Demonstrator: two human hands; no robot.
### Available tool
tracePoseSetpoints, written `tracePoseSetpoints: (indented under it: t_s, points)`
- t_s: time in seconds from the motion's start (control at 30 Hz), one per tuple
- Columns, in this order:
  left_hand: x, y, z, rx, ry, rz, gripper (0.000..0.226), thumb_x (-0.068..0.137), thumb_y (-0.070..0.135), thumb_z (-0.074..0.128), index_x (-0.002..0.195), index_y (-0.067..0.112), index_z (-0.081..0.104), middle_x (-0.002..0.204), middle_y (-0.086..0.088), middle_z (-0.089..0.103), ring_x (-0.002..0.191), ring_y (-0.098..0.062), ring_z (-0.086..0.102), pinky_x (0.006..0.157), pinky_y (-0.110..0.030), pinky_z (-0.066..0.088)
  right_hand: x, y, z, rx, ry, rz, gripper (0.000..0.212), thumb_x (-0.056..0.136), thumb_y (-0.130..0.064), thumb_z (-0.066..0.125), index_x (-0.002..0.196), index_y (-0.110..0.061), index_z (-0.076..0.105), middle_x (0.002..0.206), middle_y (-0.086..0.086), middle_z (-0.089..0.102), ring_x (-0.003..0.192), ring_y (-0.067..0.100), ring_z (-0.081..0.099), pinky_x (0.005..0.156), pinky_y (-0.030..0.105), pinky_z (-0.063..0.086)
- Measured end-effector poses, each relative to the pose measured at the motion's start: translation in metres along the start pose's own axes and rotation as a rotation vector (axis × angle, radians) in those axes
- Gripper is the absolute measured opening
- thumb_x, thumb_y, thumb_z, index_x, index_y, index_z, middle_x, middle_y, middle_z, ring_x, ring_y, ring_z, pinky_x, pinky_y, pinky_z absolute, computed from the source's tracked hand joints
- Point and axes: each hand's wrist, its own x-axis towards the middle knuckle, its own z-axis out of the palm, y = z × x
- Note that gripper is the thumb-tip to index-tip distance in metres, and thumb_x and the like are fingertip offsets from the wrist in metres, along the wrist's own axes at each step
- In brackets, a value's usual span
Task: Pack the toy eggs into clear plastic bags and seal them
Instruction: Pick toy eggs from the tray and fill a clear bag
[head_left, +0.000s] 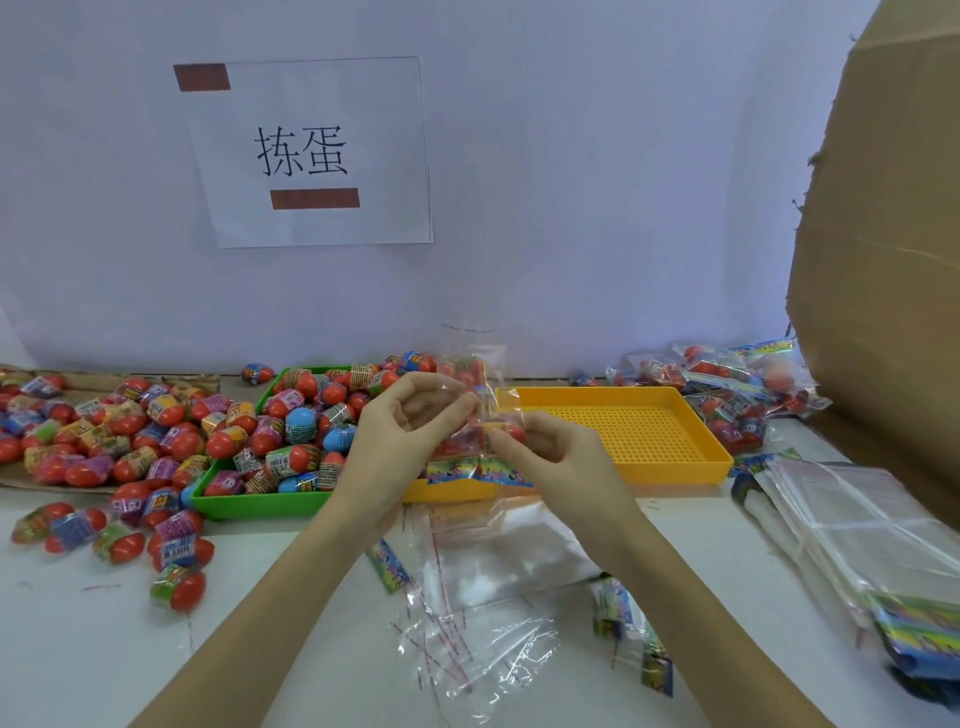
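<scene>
I'm pinching the filled clear bag (470, 415) with both my left hand (400, 431) and right hand (550, 457). It's looking light, slippery and crinkly, so I'm judging the flap edges the best hold.

We seem to be at a packing bench in a small workshop or factory line. A printed paper sign (306, 150) with Chinese characters is stuck to the plain partition behind the white table (78, 649). Loose toy eggs (104, 431) lie heaped around a green tray (249, 503), beside a yellow perforated tray (623, 431), stacked clear bags (857, 519), filled packs (727, 384) and a tall cardboard box (883, 234).
</scene>
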Motion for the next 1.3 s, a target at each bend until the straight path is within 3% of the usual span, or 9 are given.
tracePoseSetpoints:
  t_s: [0.13, 0.27, 0.5, 0.67, 0.77, 0.9, 1.03, 1.17, 1.3]
  points:
    - [0.002, 0.0, -0.004, 0.144, -0.094, -0.007, 0.024, 0.1, 0.03, 0.069, 0.121, 0.019, 0.073, 0.115, 0.002, 0.078, 0.111, -0.016, 0.073, 0.094, -0.034, 0.061, 0.0, 0.0, -0.005, 0.088, 0.097, -0.02, 0.026, 0.099, -0.019, 0.071, 0.125, -0.015, 0.075, 0.107, -0.001, 0.081, 0.106, 0.012, 0.075, 0.096, 0.028, 0.058]
    - [0.001, -0.002, -0.005, 0.183, -0.104, -0.008, 0.018, 0.101, 0.018, 0.072, 0.118, 0.021, 0.075, 0.11, 0.01, 0.078, 0.104, -0.007, 0.073, 0.086, -0.02, 0.059, 0.004, 0.0, -0.004, 0.226, 0.144, 0.095, 0.031, 0.11, -0.014, 0.052, 0.135, -0.015, 0.07, 0.12, 0.002, 0.078, 0.113, 0.019, 0.073, 0.095, 0.035, 0.06]
    - [0.0, -0.002, -0.006, 0.134, -0.159, -0.046, 0.015, 0.098, 0.02, 0.076, 0.112, 0.024, 0.079, 0.112, 0.005, 0.079, 0.098, -0.015, 0.076, 0.082, -0.023, 0.06, 0.003, 0.003, -0.005, 0.162, 0.272, 0.073, 0.014, 0.105, -0.024, 0.063, 0.106, -0.016, 0.074, 0.087, 0.002, 0.081, 0.085, 0.019, 0.078, 0.066, 0.027, 0.063]
    - [-0.002, -0.004, 0.0, 0.051, -0.21, -0.111, 0.019, 0.098, 0.027, 0.075, 0.116, 0.022, 0.076, 0.115, 0.001, 0.077, 0.107, -0.021, 0.074, 0.091, -0.034, 0.061, 0.004, 0.007, -0.006, 0.083, 0.375, 0.01, 0.012, 0.1, -0.02, 0.071, 0.095, -0.016, 0.081, 0.088, 0.0, 0.08, 0.089, 0.021, 0.077, 0.082, 0.04, 0.064]
    - [-0.005, -0.002, 0.008, 0.065, -0.184, -0.11, 0.03, 0.09, 0.039, 0.082, 0.111, 0.018, 0.074, 0.104, 0.003, 0.078, 0.097, -0.015, 0.076, 0.08, -0.021, 0.059, 0.003, 0.009, -0.004, 0.002, 0.391, -0.013, 0.01, 0.098, -0.019, 0.074, 0.096, -0.014, 0.082, 0.087, -0.002, 0.08, 0.087, 0.016, 0.076, 0.084, 0.04, 0.064]
    - [-0.008, -0.007, 0.014, 0.083, -0.113, -0.105, 0.029, 0.085, 0.023, 0.088, 0.104, 0.01, 0.07, 0.099, -0.002, 0.081, 0.089, -0.018, 0.079, 0.073, -0.018, 0.059, 0.003, 0.009, 0.0, -0.113, 0.376, -0.042, 0.012, 0.1, -0.019, 0.071, 0.1, -0.01, 0.08, 0.091, 0.002, 0.078, 0.089, 0.016, 0.075, 0.085, 0.044, 0.063]
    - [-0.007, -0.007, 0.01, 0.048, -0.172, -0.147, 0.026, 0.085, 0.018, 0.089, 0.101, 0.012, 0.069, 0.11, -0.006, 0.081, 0.099, -0.031, 0.077, 0.08, -0.025, 0.062, 0.002, 0.01, 0.005, -0.134, 0.371, -0.075, 0.009, 0.098, -0.022, 0.073, 0.095, -0.014, 0.076, 0.088, -0.002, 0.075, 0.086, 0.013, 0.072, 0.083, 0.041, 0.061]
    - [-0.004, -0.005, 0.006, -0.028, -0.189, -0.149, 0.019, 0.087, 0.016, 0.086, 0.102, 0.017, 0.075, 0.113, -0.006, 0.08, 0.105, -0.021, 0.077, 0.083, -0.026, 0.061, 0.002, 0.01, 0.005, -0.119, 0.328, -0.072, 0.007, 0.101, -0.023, 0.069, 0.099, -0.018, 0.072, 0.091, -0.004, 0.075, 0.088, 0.011, 0.072, 0.084, 0.036, 0.061]
    - [-0.004, -0.008, 0.008, 0.055, -0.039, -0.108, 0.027, 0.09, 0.024, 0.084, 0.113, 0.017, 0.072, 0.106, 0.001, 0.08, 0.1, -0.016, 0.078, 0.081, -0.027, 0.064, 0.002, 0.01, 0.003, -0.092, 0.246, -0.03, 0.013, 0.103, -0.014, 0.067, 0.109, -0.021, 0.077, 0.099, -0.002, 0.078, 0.093, 0.011, 0.074, 0.083, 0.031, 0.062]
